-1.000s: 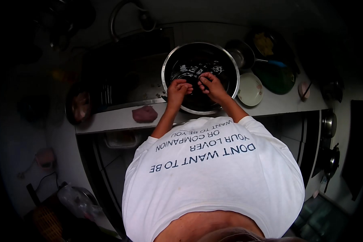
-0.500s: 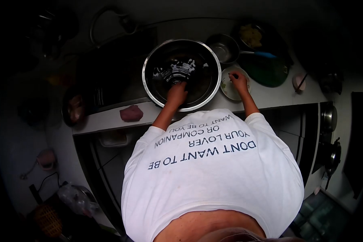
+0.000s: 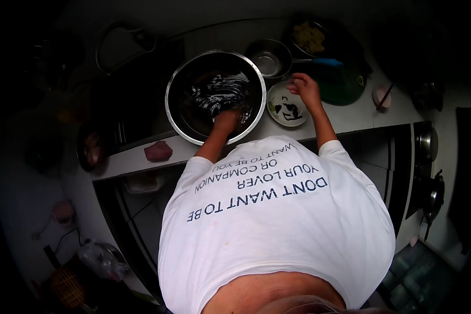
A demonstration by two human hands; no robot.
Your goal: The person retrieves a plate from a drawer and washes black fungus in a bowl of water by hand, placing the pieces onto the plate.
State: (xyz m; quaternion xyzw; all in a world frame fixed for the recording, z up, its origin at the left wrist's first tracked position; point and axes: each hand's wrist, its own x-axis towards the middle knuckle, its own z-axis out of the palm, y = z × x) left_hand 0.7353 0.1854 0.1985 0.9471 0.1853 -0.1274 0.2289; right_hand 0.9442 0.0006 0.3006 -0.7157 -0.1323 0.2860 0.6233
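Note:
My left hand reaches into a large metal basin of dark, rippling water, and its fingers are hidden under the surface. Beside the basin stands a white plate with several dark pieces lying on it. My right hand hovers at the plate's upper right edge, fingers apart, with nothing visible in them.
Behind the plate is a small metal pan with a blue handle. Yellow pieces lie in a dish near a green board. A reddish lump sits at the counter's front edge; a pink cup stands right.
My right hand went from the basin to the plate and has opened; dark pieces now show there. My left hand went down into the water. The view has shifted, moving the counter items leftward.

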